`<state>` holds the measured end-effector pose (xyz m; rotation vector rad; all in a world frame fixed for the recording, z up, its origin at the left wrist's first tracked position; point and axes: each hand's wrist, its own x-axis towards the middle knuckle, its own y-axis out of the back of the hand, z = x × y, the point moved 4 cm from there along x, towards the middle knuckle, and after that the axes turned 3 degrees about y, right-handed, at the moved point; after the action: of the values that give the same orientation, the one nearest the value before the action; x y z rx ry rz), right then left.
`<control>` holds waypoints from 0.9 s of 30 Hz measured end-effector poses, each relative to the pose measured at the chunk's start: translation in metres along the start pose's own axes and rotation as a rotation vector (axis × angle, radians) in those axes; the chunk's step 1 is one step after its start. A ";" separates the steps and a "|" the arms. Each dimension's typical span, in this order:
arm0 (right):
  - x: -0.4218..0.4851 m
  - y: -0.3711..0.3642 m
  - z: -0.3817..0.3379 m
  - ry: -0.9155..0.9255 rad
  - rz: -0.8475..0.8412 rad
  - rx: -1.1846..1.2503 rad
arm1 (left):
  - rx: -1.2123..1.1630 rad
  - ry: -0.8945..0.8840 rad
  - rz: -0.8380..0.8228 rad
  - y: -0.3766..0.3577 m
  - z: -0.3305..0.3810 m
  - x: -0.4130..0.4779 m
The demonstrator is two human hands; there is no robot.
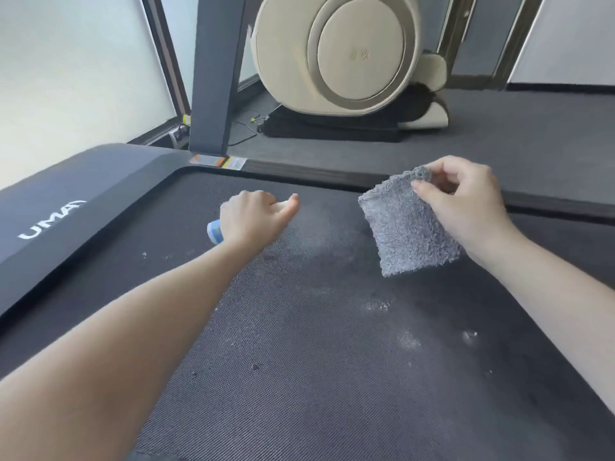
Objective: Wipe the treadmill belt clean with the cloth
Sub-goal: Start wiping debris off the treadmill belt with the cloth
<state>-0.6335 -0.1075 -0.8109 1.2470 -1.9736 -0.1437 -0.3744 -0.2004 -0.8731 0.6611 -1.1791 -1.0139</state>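
The right hand (466,207) pinches the grey cloth (409,234) by its upper corner between thumb and fingers. The folded cloth hangs over the treadmill belt (299,361), near the belt's far-right edge beside the side rail (549,202); I cannot tell whether its lower edge touches the belt. The left hand (253,217) is curled round a small blue-and-white container (214,231) (only 1 end shows, so what it is stays unclear), low over the belt near the far-left corner. Between the 2 hands lies a pale hazy patch (319,241), with white specks (379,306) nearer the right edge. Wiping seems not yet begun. Next, I judge, the cloth must be laid flat, pressed down and swept over the patch, then the specks.
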 end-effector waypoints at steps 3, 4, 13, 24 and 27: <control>0.008 0.006 0.010 0.000 0.000 0.018 | -0.021 0.040 0.013 -0.016 0.015 0.029; 0.010 0.008 0.014 0.004 -0.010 0.020 | -0.020 0.054 0.004 -0.023 0.020 0.039; 0.030 0.024 0.067 -0.012 0.017 0.062 | 0.015 0.135 -0.033 -0.072 0.064 0.089; 0.027 0.021 0.076 -0.027 -0.030 0.106 | -0.087 0.114 -0.105 -0.055 0.065 0.052; 0.022 0.008 0.060 0.000 -0.093 0.134 | -0.171 0.163 -0.079 -0.023 0.039 0.033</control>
<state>-0.6834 -0.1385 -0.8364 1.4259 -1.9529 -0.0579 -0.4170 -0.2367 -0.8676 0.6454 -0.9197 -1.0923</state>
